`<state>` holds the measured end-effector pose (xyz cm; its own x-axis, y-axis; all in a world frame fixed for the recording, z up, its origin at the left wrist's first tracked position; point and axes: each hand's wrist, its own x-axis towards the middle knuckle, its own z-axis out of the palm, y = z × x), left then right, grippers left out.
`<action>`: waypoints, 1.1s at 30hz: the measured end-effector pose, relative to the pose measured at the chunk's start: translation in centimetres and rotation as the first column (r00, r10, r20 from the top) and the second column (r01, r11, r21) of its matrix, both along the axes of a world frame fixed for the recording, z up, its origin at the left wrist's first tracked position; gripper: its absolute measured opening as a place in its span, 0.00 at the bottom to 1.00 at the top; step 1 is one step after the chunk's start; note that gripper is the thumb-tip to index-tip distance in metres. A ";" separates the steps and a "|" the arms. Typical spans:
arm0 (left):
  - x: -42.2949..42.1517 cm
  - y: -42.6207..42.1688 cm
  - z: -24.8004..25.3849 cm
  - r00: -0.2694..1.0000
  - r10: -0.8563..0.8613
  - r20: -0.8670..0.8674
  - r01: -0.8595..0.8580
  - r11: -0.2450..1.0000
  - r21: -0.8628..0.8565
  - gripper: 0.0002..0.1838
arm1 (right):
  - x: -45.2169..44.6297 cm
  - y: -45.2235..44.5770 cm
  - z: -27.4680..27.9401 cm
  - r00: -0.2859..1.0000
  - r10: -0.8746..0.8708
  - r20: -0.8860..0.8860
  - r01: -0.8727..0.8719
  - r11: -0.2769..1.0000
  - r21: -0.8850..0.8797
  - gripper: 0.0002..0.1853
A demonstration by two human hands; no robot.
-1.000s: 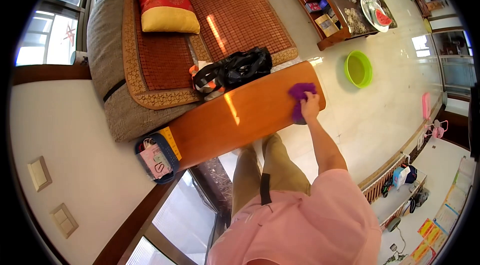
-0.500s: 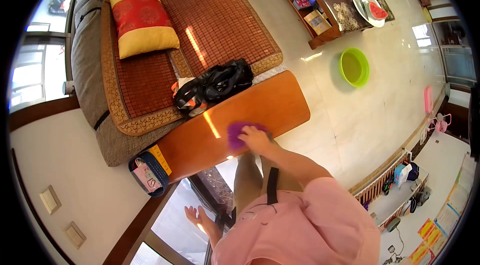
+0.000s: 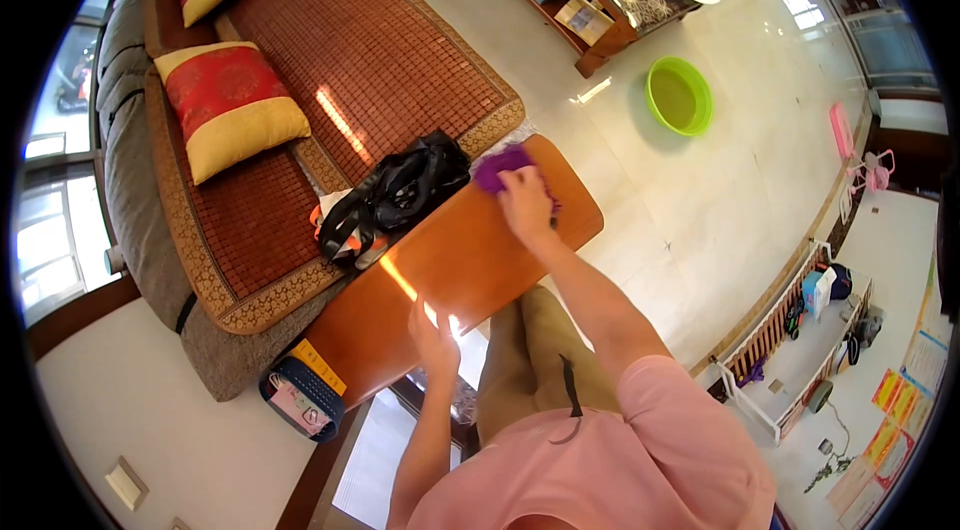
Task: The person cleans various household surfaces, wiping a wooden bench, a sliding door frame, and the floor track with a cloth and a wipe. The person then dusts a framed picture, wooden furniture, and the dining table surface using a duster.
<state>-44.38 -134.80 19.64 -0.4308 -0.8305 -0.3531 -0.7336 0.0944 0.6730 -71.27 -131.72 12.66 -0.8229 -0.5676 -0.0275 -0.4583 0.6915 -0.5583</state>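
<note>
A purple cloth [image 3: 497, 168] lies bunched under my right hand [image 3: 525, 202], which presses it on the far right part of the orange-brown wooden surface [image 3: 450, 255], close to the sofa edge. My left hand [image 3: 434, 335] is over the near edge of that surface, its fingers extended and nothing seen in it. Beside the wooden surface, on the sofa mat, sits a black plastic bag [image 3: 415, 185]. At the surface's left end stands a dark blue basket [image 3: 300, 398] holding pink items, with a yellow strip [image 3: 320, 367] next to it.
A sofa with a brown woven mat [image 3: 340, 50] and red-yellow cushions [image 3: 235, 105] is at upper left. On the floor to the right stands a green basin [image 3: 679, 96]. A table [image 3: 655, 2] with a plate of watermelon is behind it. A white rack [image 3: 770, 370] stands at lower right.
My right hand has moved the purple cloth from the near middle edge to the surface's far right side. My left hand has risen from below to the near edge. The view has shifted.
</note>
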 end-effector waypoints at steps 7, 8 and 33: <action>-7.7 -2.9 -1.6 0.975 -0.208 -0.074 0.195 0.968 -0.156 0.26 | 3.8 8.9 -0.1 0.956 0.293 -0.019 -0.294 0.955 -0.029 0.19; -8.1 -2.8 -1.7 0.975 -0.217 -0.059 0.204 0.964 -0.167 0.26 | 3.2 11.0 0.1 0.960 0.279 0.007 -0.279 0.960 0.020 0.20; -28.1 0.4 -12.8 0.896 -0.109 0.432 0.376 0.704 -0.602 0.25 | -9.6 21.3 -9.7 0.057 -0.014 0.998 0.427 0.904 -0.011 0.19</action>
